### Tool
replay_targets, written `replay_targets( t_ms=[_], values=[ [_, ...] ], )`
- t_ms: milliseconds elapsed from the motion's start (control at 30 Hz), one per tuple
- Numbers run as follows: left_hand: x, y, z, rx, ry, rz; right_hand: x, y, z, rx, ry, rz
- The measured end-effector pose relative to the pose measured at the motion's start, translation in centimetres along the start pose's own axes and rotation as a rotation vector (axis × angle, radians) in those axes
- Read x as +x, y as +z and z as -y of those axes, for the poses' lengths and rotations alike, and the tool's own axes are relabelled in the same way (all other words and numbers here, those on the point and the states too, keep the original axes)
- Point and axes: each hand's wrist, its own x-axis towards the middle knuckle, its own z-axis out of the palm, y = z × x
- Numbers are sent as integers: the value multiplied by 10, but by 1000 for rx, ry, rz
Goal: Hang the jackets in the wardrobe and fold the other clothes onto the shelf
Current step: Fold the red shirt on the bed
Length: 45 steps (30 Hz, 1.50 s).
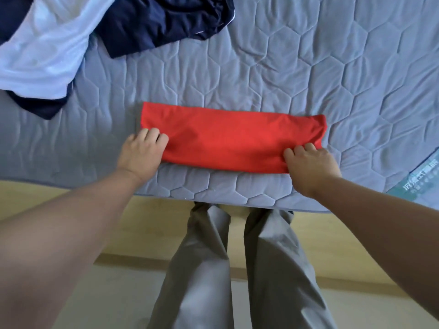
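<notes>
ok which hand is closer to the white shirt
Left. The left hand grips the left end of the red cloth, below and right of the white shirt; the right hand grips its right end, farther off.

A grey quilted mattress (261, 67) with hexagon stitching carries a teal printed label (418, 179) near its right edge, above a pale floor (118, 305).

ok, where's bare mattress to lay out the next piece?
Free: the mattress beyond and right of the folded red garment, plus the strip between it and the navy garment. Crowded: far left, where the white garment overlaps navy cloth. Near edge: left hand and right hand grip the red garment's ends.
</notes>
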Motion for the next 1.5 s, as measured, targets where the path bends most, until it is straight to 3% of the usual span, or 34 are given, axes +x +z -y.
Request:
replay_targets(
  t_ms=[100,167,267,367,400,467,533,600,867,1000,1067,1233,1400,1500],
  values=[
    [12,4,-14,-19,-42,172,12,7,5,57,33,80],
    [19,-6,-28,0,-109,206,14,-1,12,136,82,-16],
    [27,-27,-53,-106,-232,6,20,-15,30,279,125,-392],
    [35,-37,-79,-457,-118,-291,41,-32,60,416,197,-614],
    [39,-36,-89,-526,-102,-319,49,-35,71,471,212,-598],
    [44,-24,-109,-568,-145,-216,67,-29,90,575,238,-500],
    [50,1,-124,-524,-205,-64,83,-11,101,615,263,-411],
    [55,25,-132,-448,-218,-18,93,11,104,596,257,-397],
    [47,63,-79,-520,-297,-83,88,47,47,523,266,-445],
    [40,79,-36,-585,-565,-4,79,55,11,575,481,-429],
    [36,87,-19,-596,-615,32,75,64,-10,600,560,-376],
    [37,87,-17,-577,-767,-93,73,70,-18,528,532,-381],
    [47,77,-7,-934,-859,-60,73,41,-12,467,560,-510],
    [56,63,12,-891,-850,-16,83,14,-26,399,454,-439]
  ],
)
